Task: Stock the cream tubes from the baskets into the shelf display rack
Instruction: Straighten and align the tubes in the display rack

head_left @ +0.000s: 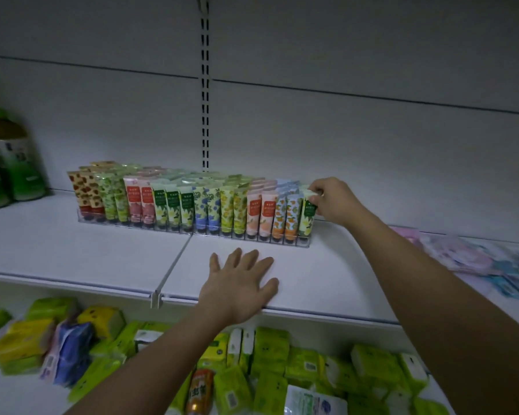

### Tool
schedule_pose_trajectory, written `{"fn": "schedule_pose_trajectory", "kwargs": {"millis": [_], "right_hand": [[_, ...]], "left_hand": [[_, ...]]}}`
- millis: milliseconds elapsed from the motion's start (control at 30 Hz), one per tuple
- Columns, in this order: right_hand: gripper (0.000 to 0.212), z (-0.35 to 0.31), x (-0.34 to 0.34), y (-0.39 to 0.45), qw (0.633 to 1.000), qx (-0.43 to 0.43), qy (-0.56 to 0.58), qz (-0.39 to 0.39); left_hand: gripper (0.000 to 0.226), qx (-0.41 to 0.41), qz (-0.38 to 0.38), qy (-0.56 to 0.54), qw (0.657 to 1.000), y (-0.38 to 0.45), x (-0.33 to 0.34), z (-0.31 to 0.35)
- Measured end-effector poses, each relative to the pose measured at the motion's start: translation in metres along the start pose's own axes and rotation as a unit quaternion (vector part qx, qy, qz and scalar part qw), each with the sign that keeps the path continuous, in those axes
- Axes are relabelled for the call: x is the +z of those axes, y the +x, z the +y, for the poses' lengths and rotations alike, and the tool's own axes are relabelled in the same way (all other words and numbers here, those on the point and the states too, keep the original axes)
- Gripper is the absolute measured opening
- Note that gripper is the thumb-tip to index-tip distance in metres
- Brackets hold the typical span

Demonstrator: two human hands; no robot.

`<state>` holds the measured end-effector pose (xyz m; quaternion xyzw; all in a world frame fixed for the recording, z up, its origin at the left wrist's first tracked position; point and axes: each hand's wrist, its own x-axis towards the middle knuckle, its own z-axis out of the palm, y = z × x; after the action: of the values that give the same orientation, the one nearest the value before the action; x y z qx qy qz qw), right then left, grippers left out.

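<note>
A clear display rack (138, 226) stands on the white shelf (327, 274), filled with rows of upright cream tubes in brown, green, red, blue, yellow, peach and orange prints. At the rack's right end stands a dark green tube (307, 218). My right hand (336, 200) pinches the top of that tube with curled fingers. My left hand (240, 283) lies flat on the shelf in front of the rack, fingers spread, holding nothing. No basket is in view.
Green bottles (9, 169) stand at the shelf's far left. Pastel flat packs (477, 259) lie at the right. A white divider strip (174, 265) runs front to back. Below, the lower shelf is piled with green and yellow tissue packs (270, 354) and an orange can (200, 390).
</note>
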<state>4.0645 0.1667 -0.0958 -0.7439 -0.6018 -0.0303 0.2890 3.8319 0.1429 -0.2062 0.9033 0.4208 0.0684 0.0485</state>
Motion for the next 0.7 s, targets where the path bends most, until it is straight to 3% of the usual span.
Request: {"fn": "schedule_pose_trajectory", "kwargs": {"millis": [267,533,600,700], "right_hand": [[0.017,0.000,0.009,-0.008,0.999,-0.010,-0.047,0.005],[0.010,-0.010,-0.013,-0.011,0.997,-0.001,-0.025,-0.073],[0.014,-0.016,-0.025,-0.006,0.997,-0.008,0.004,-0.075],[0.008,-0.022,-0.046,0.008,0.999,-0.031,0.039,0.007]], "left_hand": [[0.060,0.003,-0.013,0.002,1.000,0.000,-0.003,0.000],[0.056,-0.006,-0.015,-0.066,0.998,-0.003,-0.014,0.002],[0.043,-0.013,0.070,-0.170,0.983,0.001,-0.031,-0.001],[0.020,-0.001,0.231,-0.282,0.931,0.026,-0.080,-0.004]]}}
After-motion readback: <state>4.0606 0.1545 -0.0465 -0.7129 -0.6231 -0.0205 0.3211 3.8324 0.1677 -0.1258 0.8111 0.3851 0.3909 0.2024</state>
